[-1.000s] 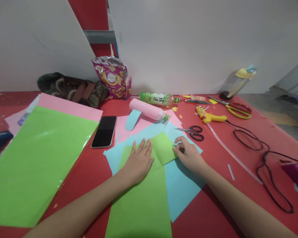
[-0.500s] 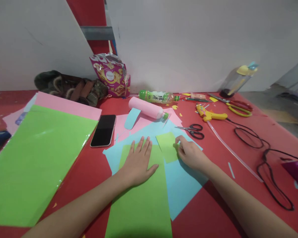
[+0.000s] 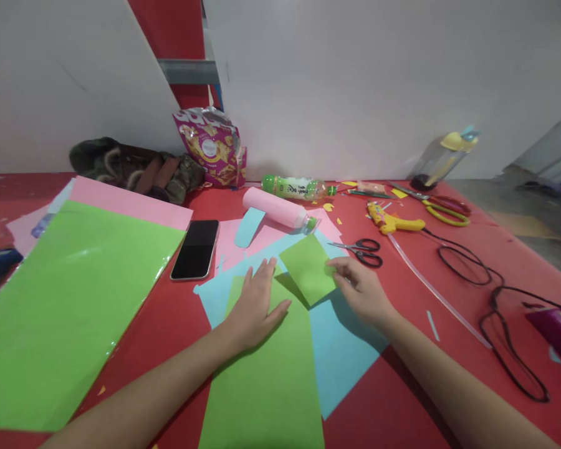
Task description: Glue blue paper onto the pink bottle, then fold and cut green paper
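My right hand (image 3: 359, 288) pinches the right edge of a small square of green paper (image 3: 307, 268), which is tilted up off the sheets below. On the left end of a long green sheet (image 3: 271, 393) rests my left hand (image 3: 255, 305), fingers stretched and thumb apart. Under both lies light blue paper (image 3: 346, 368), partly covered. Small black-handled scissors (image 3: 362, 251) lie just beyond my right hand. Behind the sheets is a bottle wrapped in pink paper (image 3: 275, 207), with a light blue paper strip (image 3: 249, 227) against it.
A phone (image 3: 195, 249) and a packed stack of green paper (image 3: 84, 299) lie at left. A yellow glue gun (image 3: 395, 221) with a glue stick and black cord is at right. Along the wall are a snack bag (image 3: 212, 146), a green bottle (image 3: 294, 186) and larger scissors (image 3: 444, 211).
My right hand has lifted the small green square off the sheets and tilted it. My left hand's fingers have drawn closer together, and it has turned slightly.
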{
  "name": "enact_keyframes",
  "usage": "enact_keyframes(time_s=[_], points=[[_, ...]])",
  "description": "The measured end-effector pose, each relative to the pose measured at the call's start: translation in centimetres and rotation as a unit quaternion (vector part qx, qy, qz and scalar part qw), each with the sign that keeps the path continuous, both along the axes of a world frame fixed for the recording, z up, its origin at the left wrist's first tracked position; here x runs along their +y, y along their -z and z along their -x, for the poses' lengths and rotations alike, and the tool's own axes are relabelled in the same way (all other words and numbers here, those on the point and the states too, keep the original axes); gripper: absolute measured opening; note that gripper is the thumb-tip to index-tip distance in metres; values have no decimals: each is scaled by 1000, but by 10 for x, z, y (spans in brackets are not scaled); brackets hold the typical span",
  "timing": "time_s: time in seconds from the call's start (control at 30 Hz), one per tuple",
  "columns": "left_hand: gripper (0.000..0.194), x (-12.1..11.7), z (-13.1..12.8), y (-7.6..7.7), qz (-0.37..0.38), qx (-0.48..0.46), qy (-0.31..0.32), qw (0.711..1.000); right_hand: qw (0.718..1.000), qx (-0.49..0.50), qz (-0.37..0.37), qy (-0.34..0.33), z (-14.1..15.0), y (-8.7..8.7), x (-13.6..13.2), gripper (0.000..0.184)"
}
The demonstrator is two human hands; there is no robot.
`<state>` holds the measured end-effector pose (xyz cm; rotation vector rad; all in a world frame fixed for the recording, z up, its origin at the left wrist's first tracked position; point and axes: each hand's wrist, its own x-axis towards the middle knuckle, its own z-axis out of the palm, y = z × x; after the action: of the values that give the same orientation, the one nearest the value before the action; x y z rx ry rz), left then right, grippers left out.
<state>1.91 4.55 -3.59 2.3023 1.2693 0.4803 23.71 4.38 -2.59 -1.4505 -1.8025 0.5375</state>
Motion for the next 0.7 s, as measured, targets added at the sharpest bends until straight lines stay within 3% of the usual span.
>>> enact_keyframes(time_s=[0.13, 0.23, 0.4, 0.57, 0.7], points=[[54, 0, -1, -7, 47, -151, -77, 984, 993, 47, 44, -96, 4, -6, -2, 16], [46, 0, -1, -14, 113, -202, -131, 964, 983, 74, 84, -147, 8, -12, -5, 17], [20, 0, -1, -16, 183, -256, -132, 940, 963, 196, 157, -101, 9, -10, -6, 14], [18, 0, -3, -18, 254, -340, -172, 889, 919, 350, 165, -71, 5, -5, -4, 22], [19, -1, -5, -20, 277, -391, -186, 858, 902, 376, 194, -82, 6, -5, -4, 21]])
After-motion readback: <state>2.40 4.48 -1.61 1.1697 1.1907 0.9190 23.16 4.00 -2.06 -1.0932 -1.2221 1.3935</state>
